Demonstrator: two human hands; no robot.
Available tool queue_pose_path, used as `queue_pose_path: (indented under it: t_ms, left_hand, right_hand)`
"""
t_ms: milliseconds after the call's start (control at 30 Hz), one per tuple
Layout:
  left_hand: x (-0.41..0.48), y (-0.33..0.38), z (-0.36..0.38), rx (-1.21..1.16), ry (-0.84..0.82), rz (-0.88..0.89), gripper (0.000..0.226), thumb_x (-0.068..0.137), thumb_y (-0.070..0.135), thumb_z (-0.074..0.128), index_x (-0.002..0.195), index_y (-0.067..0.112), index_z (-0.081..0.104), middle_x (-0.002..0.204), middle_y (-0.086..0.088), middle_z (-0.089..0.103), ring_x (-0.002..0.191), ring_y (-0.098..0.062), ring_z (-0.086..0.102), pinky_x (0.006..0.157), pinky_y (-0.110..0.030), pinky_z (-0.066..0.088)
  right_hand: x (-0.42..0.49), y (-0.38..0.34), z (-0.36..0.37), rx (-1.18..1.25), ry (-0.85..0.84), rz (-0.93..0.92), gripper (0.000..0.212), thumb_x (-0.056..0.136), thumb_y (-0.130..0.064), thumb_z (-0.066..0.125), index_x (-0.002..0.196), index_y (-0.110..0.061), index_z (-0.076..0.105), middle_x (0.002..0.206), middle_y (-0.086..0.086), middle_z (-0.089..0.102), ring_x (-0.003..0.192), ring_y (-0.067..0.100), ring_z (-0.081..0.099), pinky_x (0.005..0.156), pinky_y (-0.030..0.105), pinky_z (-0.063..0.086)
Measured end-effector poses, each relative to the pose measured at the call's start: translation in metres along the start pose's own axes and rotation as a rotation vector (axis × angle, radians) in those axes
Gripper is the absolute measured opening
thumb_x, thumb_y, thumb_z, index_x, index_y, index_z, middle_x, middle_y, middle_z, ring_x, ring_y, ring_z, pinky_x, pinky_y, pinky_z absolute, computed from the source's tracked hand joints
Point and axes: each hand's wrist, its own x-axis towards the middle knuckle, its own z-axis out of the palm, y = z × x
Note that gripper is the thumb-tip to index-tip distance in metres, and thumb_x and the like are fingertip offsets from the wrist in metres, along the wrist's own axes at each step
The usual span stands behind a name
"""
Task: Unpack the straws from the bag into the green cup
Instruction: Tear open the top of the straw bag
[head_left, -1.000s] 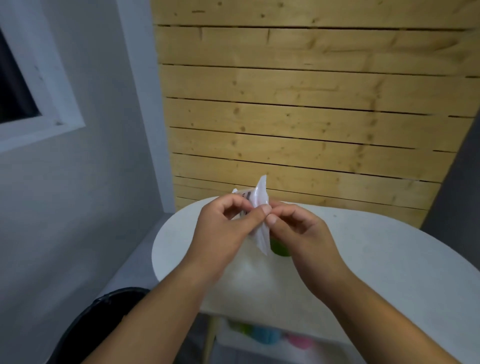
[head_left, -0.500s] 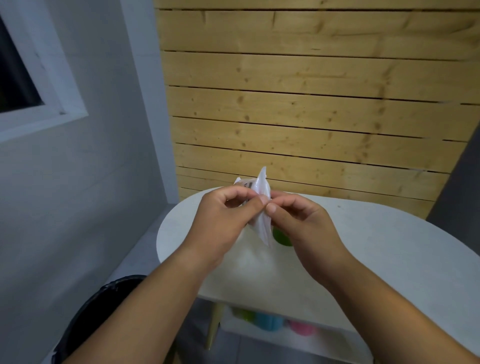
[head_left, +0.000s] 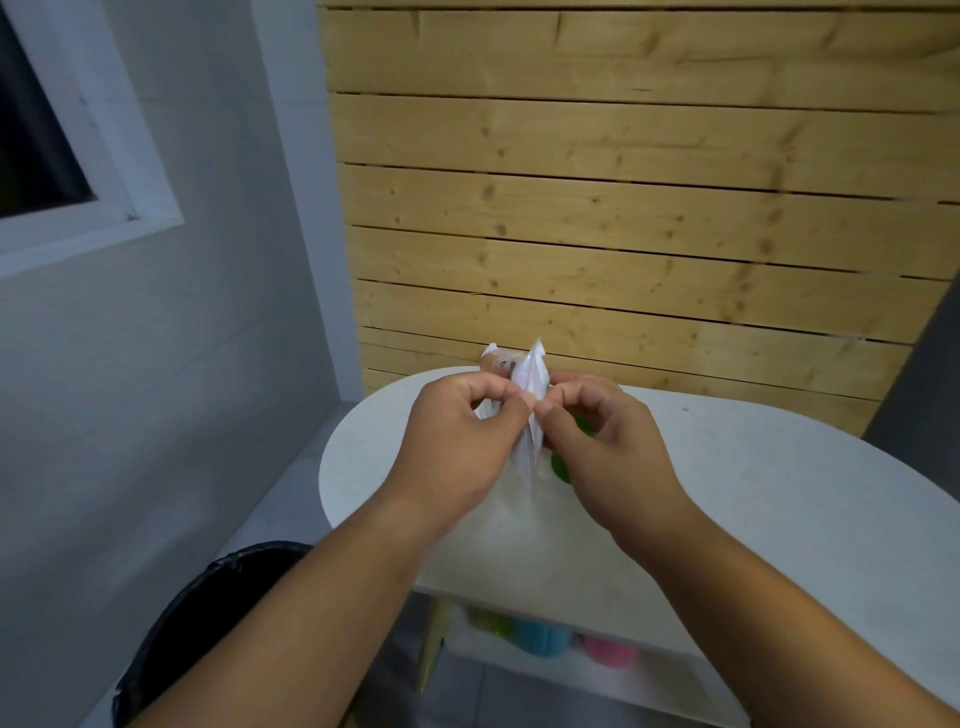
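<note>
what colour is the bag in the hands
The bag is translucent white plastic, with a small printed patch near its top. Head view.

Left hand (head_left: 457, 441) and right hand (head_left: 613, 447) shifted slightly right and farther over desk (head_left: 779, 493) than a second ago, carrying bag (head_left: 532, 374) along. Right hand's fingers now more arched, and a gap has opened under them. Green cup (head_left: 561, 467) now shows in two patches instead of one.
</note>
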Motion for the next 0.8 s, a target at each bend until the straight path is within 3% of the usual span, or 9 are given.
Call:
queue_pose_path:
  t_ms: [133, 300, 367, 467, 600, 667, 733, 800]
  left_hand:
    - [-0.002, 0.002, 0.006, 0.063, 0.036, 0.026, 0.015, 0.095, 0.026, 0.065, 0.091, 0.021, 0.078, 0.106, 0.016, 0.074, 0.099, -0.002, 0.067, 0.077, -0.018, 0.055]
    - [0.003, 0.000, -0.002, 0.012, 0.094, -0.021, 0.015, 0.094, 0.026, 0.067, 0.085, 0.021, 0.078, 0.092, 0.012, 0.077, 0.091, -0.005, 0.072, 0.076, -0.027, 0.062]
    - [0.002, 0.001, 0.001, 0.005, 0.060, -0.008, 0.011, 0.091, 0.023, 0.070, 0.086, 0.020, 0.079, 0.094, 0.014, 0.077, 0.095, -0.002, 0.071, 0.078, -0.021, 0.058]
    - [0.000, 0.003, 0.009, 0.022, 0.040, 0.026, 0.007, 0.089, 0.021, 0.073, 0.085, 0.021, 0.079, 0.093, 0.016, 0.075, 0.093, -0.001, 0.071, 0.076, -0.016, 0.055]
    - [0.000, 0.003, 0.013, 0.092, 0.045, 0.057, 0.006, 0.089, 0.022, 0.073, 0.088, 0.022, 0.079, 0.096, 0.014, 0.075, 0.094, -0.003, 0.071, 0.080, -0.020, 0.058]
    - [-0.002, 0.003, 0.015, 0.094, 0.044, 0.066, 0.005, 0.089, 0.024, 0.072, 0.091, 0.023, 0.077, 0.098, 0.014, 0.075, 0.095, -0.002, 0.070, 0.079, -0.017, 0.057]
    - [-0.003, 0.003, 0.016, -0.001, 0.059, -0.010, 0.012, 0.091, 0.034, 0.070, 0.098, 0.025, 0.072, 0.102, 0.013, 0.074, 0.098, -0.003, 0.069, 0.077, -0.018, 0.058]
    - [0.001, 0.001, 0.017, -0.120, 0.076, -0.214, 0.032, 0.092, 0.052, 0.063, 0.111, 0.027, 0.062, 0.111, 0.009, 0.068, 0.102, -0.007, 0.065, 0.086, -0.030, 0.059]
  right_hand:
    - [-0.002, -0.001, 0.005, -0.026, 0.066, 0.022, 0.013, 0.092, -0.023, 0.064, 0.082, -0.018, 0.070, 0.116, -0.008, 0.065, 0.107, 0.014, 0.063, 0.085, 0.039, 0.059]
    - [0.004, -0.001, -0.010, 0.034, 0.162, 0.098, 0.008, 0.096, -0.012, 0.057, 0.089, -0.008, 0.058, 0.100, -0.012, 0.067, 0.080, -0.005, 0.067, 0.051, 0.009, 0.049]
    - [0.004, -0.002, -0.012, 0.063, 0.126, 0.044, 0.009, 0.097, -0.015, 0.058, 0.091, -0.008, 0.057, 0.098, -0.013, 0.070, 0.080, -0.009, 0.067, 0.055, 0.011, 0.051]
    - [0.000, -0.004, -0.011, 0.038, 0.052, -0.025, 0.008, 0.095, -0.026, 0.064, 0.097, -0.020, 0.058, 0.092, -0.007, 0.076, 0.081, 0.006, 0.073, 0.063, 0.023, 0.058]
    - [0.003, -0.005, -0.016, -0.028, 0.045, -0.094, 0.010, 0.098, -0.026, 0.058, 0.106, -0.028, 0.064, 0.095, -0.021, 0.072, 0.083, -0.001, 0.070, 0.066, 0.020, 0.058]
    - [0.005, -0.004, -0.019, -0.044, 0.069, -0.094, 0.013, 0.099, -0.024, 0.056, 0.101, -0.030, 0.068, 0.091, -0.022, 0.071, 0.086, -0.001, 0.069, 0.068, 0.020, 0.058]
    - [0.007, -0.002, -0.021, -0.001, 0.132, -0.037, 0.017, 0.099, -0.019, 0.056, 0.093, -0.029, 0.070, 0.084, -0.021, 0.071, 0.081, 0.002, 0.069, 0.062, 0.021, 0.057]
    - [0.008, -0.002, -0.023, 0.115, 0.183, 0.061, 0.018, 0.100, -0.017, 0.055, 0.090, -0.024, 0.069, 0.077, -0.018, 0.072, 0.076, 0.003, 0.071, 0.055, 0.021, 0.056]
